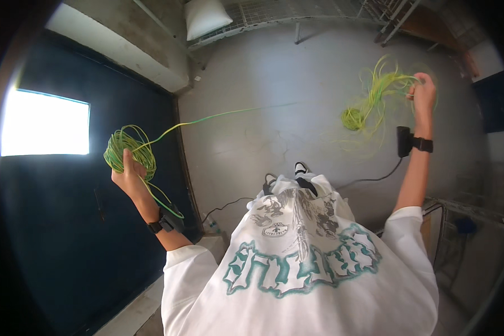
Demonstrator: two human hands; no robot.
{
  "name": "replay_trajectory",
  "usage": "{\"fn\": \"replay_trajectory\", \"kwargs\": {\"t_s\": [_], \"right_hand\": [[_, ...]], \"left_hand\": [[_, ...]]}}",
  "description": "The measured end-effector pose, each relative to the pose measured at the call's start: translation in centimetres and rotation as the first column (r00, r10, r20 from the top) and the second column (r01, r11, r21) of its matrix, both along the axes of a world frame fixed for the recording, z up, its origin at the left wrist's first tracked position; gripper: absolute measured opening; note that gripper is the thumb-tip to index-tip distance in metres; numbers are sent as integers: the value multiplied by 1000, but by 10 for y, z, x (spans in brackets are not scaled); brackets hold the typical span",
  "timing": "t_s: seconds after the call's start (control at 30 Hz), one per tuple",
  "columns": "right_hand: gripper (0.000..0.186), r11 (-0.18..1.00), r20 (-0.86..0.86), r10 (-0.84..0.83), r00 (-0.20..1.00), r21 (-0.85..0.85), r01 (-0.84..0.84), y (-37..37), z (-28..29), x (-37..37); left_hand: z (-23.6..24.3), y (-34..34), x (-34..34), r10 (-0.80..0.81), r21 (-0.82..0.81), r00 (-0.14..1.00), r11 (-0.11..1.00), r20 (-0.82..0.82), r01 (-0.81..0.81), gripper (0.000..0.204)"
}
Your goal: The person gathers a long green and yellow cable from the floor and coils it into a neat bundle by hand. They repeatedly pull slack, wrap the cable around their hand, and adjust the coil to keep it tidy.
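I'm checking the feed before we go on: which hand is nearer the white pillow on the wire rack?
Left. The left hand, gripping a green-yellow wire coil, is below and left of the white pillow. The right hand, holding a loose wire bundle, is far off to the pillow's right.

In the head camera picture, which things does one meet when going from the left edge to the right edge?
Bright window → left hand holding a wound coil of green-yellow wire → white pillow → shoe → loose tangle of wire → black wrist device → right hand holding that tangle up.
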State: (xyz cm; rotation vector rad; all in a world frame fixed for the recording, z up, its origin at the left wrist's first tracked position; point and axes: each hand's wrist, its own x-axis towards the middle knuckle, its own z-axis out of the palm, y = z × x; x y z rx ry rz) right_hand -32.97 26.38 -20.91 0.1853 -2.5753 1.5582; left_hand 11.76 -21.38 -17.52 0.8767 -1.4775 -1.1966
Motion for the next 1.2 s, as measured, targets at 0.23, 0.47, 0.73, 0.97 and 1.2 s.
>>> {"fn": "replay_trajectory", "kwargs": {"t_s": [0.23, 0.47, 0.73, 0.97, 1.2], "right_hand": [[23, 931, 406, 346, 846, -263, -254, -44, 8, 60], [27, 809, 173, 483, 858, -464, -362, -82, 59, 106], [27, 910, 136, 235, 963, -378, -169, -64, 43, 86], [27, 944, 130, 220, 967, -277, -177, -19, 36, 75], [29, 975, 34, 194, 980, -117, -189, -13, 53, 93]], "left_hand": [[-1, 4, -5, 100, 57, 994, 994, -43, -97, 20], [-4, 11, -13, 34, 175, 972, 984, -232, 7, 23], [-24, -16, 10, 125, -20, 990, 992, -66, -127, 13], [-45, -47, 51, -63, 171, 932, 977, -356, 131, 13], [-53, -33, 57, -95, 260, 925, 945, -367, 200, 22]]}}
